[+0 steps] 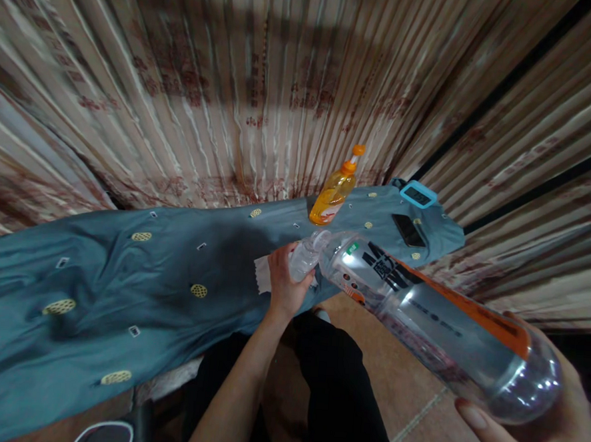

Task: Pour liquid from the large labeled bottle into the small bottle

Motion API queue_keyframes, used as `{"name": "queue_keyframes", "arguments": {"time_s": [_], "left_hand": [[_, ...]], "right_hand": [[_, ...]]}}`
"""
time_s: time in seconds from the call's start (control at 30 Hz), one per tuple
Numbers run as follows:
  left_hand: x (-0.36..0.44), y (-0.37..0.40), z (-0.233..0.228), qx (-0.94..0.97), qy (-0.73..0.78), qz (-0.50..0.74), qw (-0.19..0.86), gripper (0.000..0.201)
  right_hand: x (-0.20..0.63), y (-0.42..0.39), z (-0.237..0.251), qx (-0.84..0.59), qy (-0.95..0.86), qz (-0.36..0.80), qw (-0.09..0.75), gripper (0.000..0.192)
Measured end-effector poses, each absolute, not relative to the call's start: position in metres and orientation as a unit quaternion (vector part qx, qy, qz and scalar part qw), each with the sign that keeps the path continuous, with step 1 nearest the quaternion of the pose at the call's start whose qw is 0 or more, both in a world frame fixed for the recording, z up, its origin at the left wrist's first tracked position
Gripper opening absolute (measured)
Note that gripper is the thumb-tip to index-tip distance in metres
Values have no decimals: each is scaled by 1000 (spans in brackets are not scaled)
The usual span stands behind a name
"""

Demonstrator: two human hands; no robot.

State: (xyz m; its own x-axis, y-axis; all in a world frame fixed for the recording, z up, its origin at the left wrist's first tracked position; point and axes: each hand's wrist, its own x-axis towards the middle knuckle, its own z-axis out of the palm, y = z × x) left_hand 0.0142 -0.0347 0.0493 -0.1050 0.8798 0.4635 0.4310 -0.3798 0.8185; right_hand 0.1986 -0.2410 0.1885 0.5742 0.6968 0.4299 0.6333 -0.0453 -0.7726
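Clear plastic bottle [420,309] lies tilted across frame centre, base cupped in the right hand [538,422], while the left hand [284,280] pinches its neck to steady it.

Striped curtains [194,75] — tiled floor [405,388]

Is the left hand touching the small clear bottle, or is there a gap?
Touching. In the head view the left hand wraps its fingers around the small clear bottle, with no gap visible.
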Motion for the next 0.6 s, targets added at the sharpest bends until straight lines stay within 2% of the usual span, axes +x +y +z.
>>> {"name": "queue_keyframes", "arguments": {"time_s": [0.13, 0.27, 0.6], "left_hand": [[15, -35, 47, 636, 511, 541, 205, 61], [15, -34, 45, 636, 509, 545, 201, 60], [15, -34, 45, 638, 507, 546, 197, 61]], "right_hand": [[200, -243, 186, -724, -424, 51, 541, 95], [210, -246, 183, -719, -465, 43, 514, 103], [187, -237, 194, -717, -428, 49, 548, 102]]}}
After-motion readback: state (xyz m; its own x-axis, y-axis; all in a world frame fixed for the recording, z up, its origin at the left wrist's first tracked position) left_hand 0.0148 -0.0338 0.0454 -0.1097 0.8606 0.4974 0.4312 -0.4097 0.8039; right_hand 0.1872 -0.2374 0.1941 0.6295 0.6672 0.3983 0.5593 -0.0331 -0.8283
